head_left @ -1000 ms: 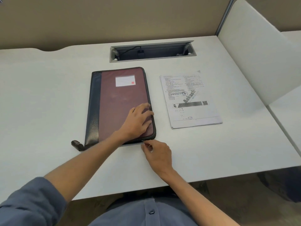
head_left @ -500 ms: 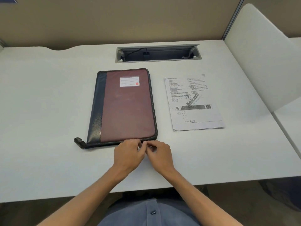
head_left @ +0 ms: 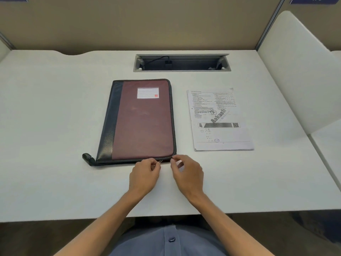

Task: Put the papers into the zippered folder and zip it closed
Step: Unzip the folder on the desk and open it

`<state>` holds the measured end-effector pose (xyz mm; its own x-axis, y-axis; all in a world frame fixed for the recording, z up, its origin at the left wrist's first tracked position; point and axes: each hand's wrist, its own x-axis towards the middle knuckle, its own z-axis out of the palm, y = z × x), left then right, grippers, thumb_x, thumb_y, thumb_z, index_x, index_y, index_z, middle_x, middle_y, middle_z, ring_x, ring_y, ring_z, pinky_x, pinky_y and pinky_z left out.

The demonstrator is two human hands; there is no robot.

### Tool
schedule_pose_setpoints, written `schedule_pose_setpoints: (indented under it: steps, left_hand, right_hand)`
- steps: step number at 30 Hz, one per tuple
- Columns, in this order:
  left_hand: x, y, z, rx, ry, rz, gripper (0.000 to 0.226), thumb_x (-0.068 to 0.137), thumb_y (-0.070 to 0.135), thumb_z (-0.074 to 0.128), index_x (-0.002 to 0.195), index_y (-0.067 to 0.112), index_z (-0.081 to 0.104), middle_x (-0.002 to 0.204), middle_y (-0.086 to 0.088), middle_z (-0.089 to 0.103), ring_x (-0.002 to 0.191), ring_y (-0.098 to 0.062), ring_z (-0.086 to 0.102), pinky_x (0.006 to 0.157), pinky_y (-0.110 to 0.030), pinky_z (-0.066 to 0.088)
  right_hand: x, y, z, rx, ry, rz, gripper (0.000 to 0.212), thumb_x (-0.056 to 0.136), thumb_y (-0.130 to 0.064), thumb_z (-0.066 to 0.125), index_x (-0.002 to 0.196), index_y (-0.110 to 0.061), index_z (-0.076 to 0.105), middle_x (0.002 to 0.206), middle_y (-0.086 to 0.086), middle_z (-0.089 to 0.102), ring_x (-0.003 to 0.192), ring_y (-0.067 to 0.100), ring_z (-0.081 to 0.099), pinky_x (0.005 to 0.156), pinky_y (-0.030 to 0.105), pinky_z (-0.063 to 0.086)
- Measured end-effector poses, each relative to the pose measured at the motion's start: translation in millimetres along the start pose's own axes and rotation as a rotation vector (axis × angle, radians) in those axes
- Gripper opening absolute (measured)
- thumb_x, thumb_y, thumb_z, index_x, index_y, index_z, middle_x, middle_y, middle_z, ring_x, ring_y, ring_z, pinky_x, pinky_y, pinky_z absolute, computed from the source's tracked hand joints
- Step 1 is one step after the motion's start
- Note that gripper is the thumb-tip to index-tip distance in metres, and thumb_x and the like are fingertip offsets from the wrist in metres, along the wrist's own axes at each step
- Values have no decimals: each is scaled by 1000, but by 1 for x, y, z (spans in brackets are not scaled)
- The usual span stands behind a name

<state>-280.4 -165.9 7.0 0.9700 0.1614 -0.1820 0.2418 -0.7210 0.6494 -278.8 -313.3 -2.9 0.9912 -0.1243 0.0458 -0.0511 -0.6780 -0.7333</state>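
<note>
The hands have moved apart. The left hand (head_left: 145,172) pinches the zipper pull (head_left: 160,161); the right hand (head_left: 186,170) pinches the zippered folder (head_left: 142,121) corner. Thin, floppy papers (head_left: 219,119) lie beside it.

Head camera looks down, close over desk (head_left: 55,126).

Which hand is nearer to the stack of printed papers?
The right hand. It pinches the folder's near right corner, down-left of the papers. The left hand pinches the zipper pull farther left.
</note>
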Motion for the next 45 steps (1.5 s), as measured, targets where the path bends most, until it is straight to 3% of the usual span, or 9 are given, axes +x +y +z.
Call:
schedule_pose_setpoints:
  steps: [4, 10, 16, 22, 25, 30, 35, 40, 45]
  left_hand:
    - [-1, -5, -2, 75, -8, 130, 22, 95, 31, 54, 80, 17, 63, 61, 6, 62, 55, -13, 57, 53, -36, 47]
    - [4, -8, -14, 366, 26, 189, 27, 94, 38, 48, 77, 20, 61, 66, 5, 64, 63, -20, 61, 58, -33, 49]
    - [0, -10, -21, 508, 93, 298, 26, 91, 32, 53, 69, 18, 55, 65, 3, 62, 59, -23, 59, 48, -28, 31]
    - [-4, -21, -41, 528, 145, 324, 33, 84, 19, 66, 59, 19, 45, 51, 6, 50, 43, -13, 35, 40, -20, 16]
    - [-5, -32, -56, 554, 154, 310, 38, 82, 16, 69, 57, 20, 41, 48, 10, 39, 40, -12, 32, 39, -16, 13]
    - [-1, -61, -77, 586, 196, 198, 33, 86, 20, 63, 59, 17, 45, 50, 9, 42, 41, -16, 39, 41, -22, 30]
    - [0, -91, -100, 616, 195, 99, 29, 89, 29, 58, 63, 18, 51, 49, 7, 48, 40, -15, 40, 45, -23, 25]
    - [-3, -104, -119, 647, 204, 62, 31, 88, 28, 62, 62, 21, 47, 47, 11, 42, 38, -7, 31, 44, -20, 17]
    - [-8, -122, -132, 663, 218, -19, 28, 91, 31, 58, 65, 21, 50, 51, 11, 44, 47, -18, 42, 47, -25, 24]
  right_hand:
    - [16, -7, -2, 39, -70, 158, 36, 84, -58, 62, 110, -32, 62, 83, -15, 71, 74, 3, 66, 68, 26, 51]
    - [37, -6, -4, 137, -203, 368, 28, 71, -55, 74, 80, -29, 68, 75, -18, 70, 79, 6, 65, 65, 25, 42]
    - [35, -9, 3, 186, -155, 411, 25, 71, -49, 77, 77, -26, 67, 67, -17, 70, 78, 7, 66, 73, 28, 49]
    - [33, -8, 5, 373, -109, 414, 22, 75, -36, 79, 74, -18, 66, 60, -11, 71, 68, 12, 66, 77, 35, 53]
    - [31, -8, 5, 410, -103, 404, 21, 75, -35, 79, 73, -19, 66, 60, -9, 71, 66, 12, 65, 77, 38, 53]
    - [30, -9, 5, 421, -94, 407, 21, 75, -38, 79, 74, -20, 67, 63, -8, 72, 69, 14, 68, 78, 39, 53]
    - [30, -11, 4, 411, -94, 421, 21, 75, -37, 79, 74, -20, 67, 63, -10, 72, 71, 15, 69, 79, 40, 54]
    - [28, -12, 4, 405, -85, 429, 20, 77, -38, 78, 77, -21, 69, 65, -10, 73, 76, 15, 70, 81, 41, 55]
    - [26, -15, 5, 404, -58, 430, 18, 79, -40, 75, 77, -23, 68, 65, -11, 72, 73, 13, 68, 79, 39, 53]
